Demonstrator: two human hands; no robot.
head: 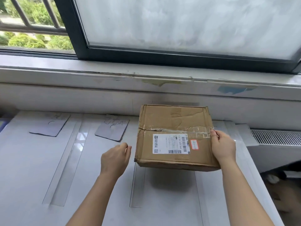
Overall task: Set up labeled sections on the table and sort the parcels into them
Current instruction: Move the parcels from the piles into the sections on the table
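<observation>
A brown cardboard parcel [175, 136] with a white shipping label and clear tape hovers above the white table [32, 168], casting a shadow below it. My right hand [223, 147] grips its right edge, thumb on top. A short gap separates the parcel's left side from my left hand [115, 159], whose fingers are loosely curled and hold nothing. Two grey label cards lie on the table, one [49, 124] at the far left and one [112, 128] just left of the parcel. Clear tape strips [68, 160] divide the table into sections.
A white windowsill [146, 82] and a dark-framed window run along the back of the table. At the right, a white radiator grille [275, 137] sits beside the table's edge, with dark floor clutter below it.
</observation>
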